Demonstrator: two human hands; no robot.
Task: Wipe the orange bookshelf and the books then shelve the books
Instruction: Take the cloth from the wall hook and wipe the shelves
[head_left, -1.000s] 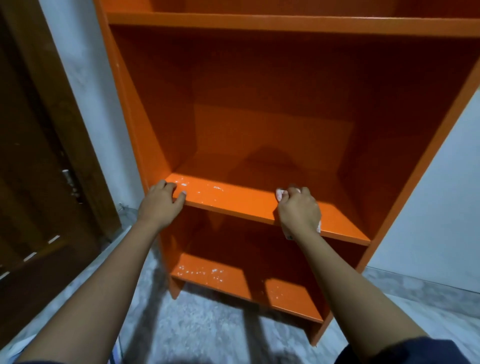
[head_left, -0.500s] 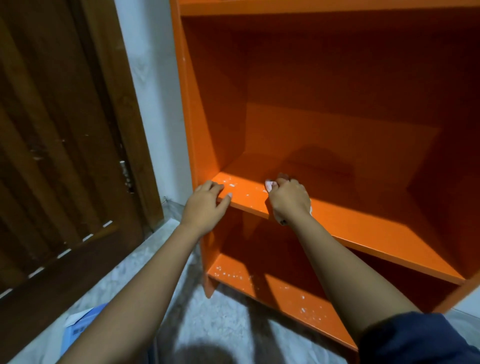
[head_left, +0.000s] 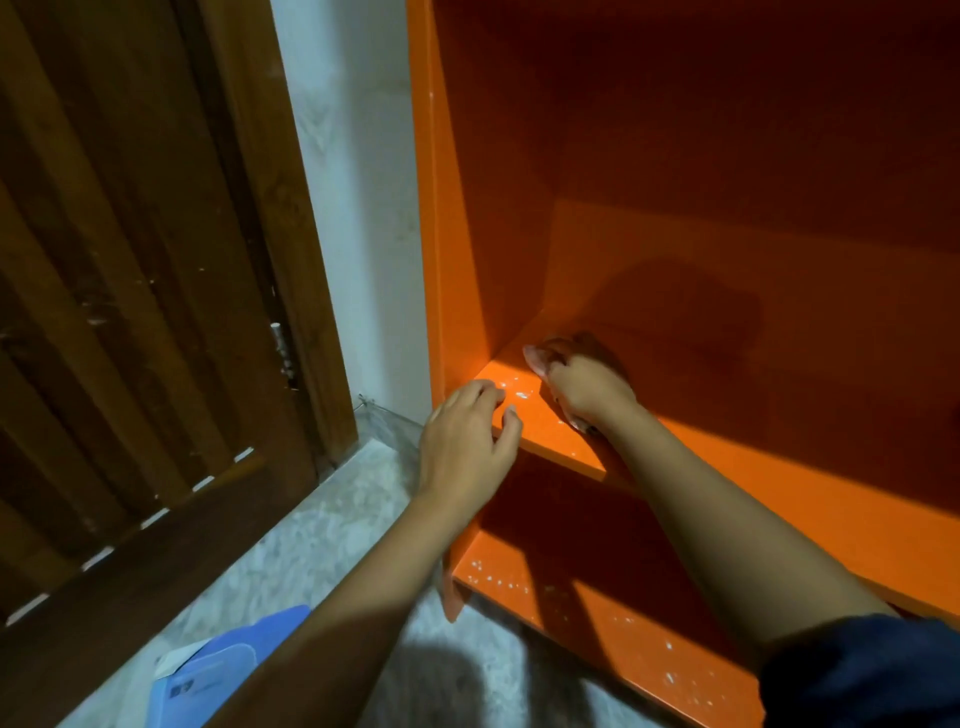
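Observation:
The orange bookshelf (head_left: 727, 218) fills the right half of the view, and no books stand in it. My right hand (head_left: 587, 387) presses a pale cloth (head_left: 536, 359) onto the middle shelf board (head_left: 810, 488), close to its left inner corner. Most of the cloth is hidden under the fist. My left hand (head_left: 465, 441) grips the front left corner of the same board, thumb under its edge. White specks lie on the board between my hands and on the bottom shelf (head_left: 613, 618).
A dark wooden door (head_left: 130, 312) stands at the left, with a strip of white wall (head_left: 353, 197) between it and the bookshelf. A blue book or folder (head_left: 218, 670) lies on the grey marbled floor (head_left: 311, 540) at the lower left.
My right hand has slid the cloth leftward along the middle shelf into the left corner. The view has turned left, bringing the door and the blue item into sight. My left hand kept its grip.

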